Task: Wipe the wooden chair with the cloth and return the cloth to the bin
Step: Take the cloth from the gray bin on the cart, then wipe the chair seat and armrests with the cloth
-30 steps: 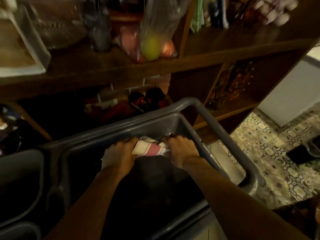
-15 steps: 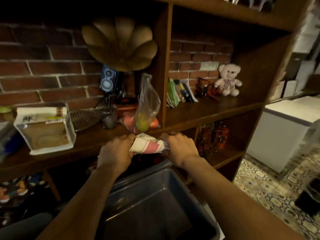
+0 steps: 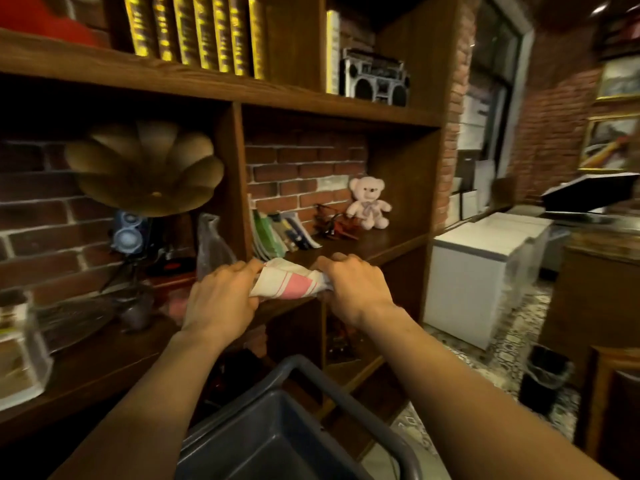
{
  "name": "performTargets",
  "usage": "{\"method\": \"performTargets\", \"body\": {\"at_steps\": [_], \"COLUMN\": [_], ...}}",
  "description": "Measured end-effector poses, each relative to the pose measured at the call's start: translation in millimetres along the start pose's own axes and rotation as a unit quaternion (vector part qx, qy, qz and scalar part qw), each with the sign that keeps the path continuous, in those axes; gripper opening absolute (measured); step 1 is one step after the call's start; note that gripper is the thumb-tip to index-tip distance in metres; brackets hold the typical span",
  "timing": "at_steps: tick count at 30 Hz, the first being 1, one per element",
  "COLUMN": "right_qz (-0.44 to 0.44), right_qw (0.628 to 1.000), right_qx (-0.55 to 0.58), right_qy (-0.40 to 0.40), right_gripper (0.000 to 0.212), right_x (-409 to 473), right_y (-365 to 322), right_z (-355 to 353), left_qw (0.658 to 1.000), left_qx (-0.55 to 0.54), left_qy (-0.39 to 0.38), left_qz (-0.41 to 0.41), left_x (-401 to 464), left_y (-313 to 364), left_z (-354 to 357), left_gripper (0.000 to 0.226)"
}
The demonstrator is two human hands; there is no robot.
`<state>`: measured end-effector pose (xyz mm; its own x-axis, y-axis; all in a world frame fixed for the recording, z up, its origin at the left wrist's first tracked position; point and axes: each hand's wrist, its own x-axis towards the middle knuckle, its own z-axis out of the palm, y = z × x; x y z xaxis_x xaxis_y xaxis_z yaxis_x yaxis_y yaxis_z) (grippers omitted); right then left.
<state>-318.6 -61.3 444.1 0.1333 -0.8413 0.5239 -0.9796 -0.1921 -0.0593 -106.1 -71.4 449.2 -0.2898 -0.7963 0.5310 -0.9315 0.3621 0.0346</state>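
Dark wooden shelving (image 3: 311, 109) stands against a brick wall, tiled floor off to the right. Both arms reach forward, the left hand (image 3: 221, 299) and right hand (image 3: 353, 289) each in a clenched grip on one end of one pink-striped cloth (image 3: 289, 284), held above one grey bin (image 3: 277, 441) nearby.
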Motion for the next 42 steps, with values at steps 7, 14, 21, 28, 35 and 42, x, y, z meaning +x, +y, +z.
{"method": "performTargets", "body": {"at_steps": [7, 14, 21, 28, 35, 42], "right_qz": [0.098, 0.208, 0.280, 0.343, 0.392, 0.442], "right_qw": [0.992, 0.965, 0.938, 0.915, 0.902, 0.882], "right_qx": [-0.073, -0.153, -0.202, -0.210, -0.179, -0.127], "right_qy": [0.024, 0.032, 0.040, 0.016, -0.025, -0.098], "right_gripper": [0.041, 0.047, 0.048, 0.053, 0.045, 0.044], "right_x": [-58.9, -157.3, -266.3, -361.5, -423.9, -465.2], "right_y": [97.4, 201.9, 287.4, 348.5, 390.8, 415.7], "right_z": [-48.3, -115.6, -184.7, -220.3, -176.7, -68.8], "left_qw": [0.993, 0.965, 0.926, 0.897, 0.882, 0.869], "left_qx": [-0.051, -0.134, -0.202, -0.238, -0.246, -0.251], "left_qy": [0.012, 0.016, 0.019, 0.001, -0.060, -0.146], "left_qz": [0.104, 0.225, 0.317, 0.373, 0.398, 0.400], "left_x": [33.6, 39.4, 22.9, -12.2, -48.6, -84.2], "left_y": [112.8, 265.5, 415.8, 531.9, 584.9, 591.8], "left_z": [15.8, 29.9, 27.7, 46.9, 116.2, 234.4], "left_gripper": [0.049, 0.050, 0.045, 0.045, 0.043, 0.053]}}
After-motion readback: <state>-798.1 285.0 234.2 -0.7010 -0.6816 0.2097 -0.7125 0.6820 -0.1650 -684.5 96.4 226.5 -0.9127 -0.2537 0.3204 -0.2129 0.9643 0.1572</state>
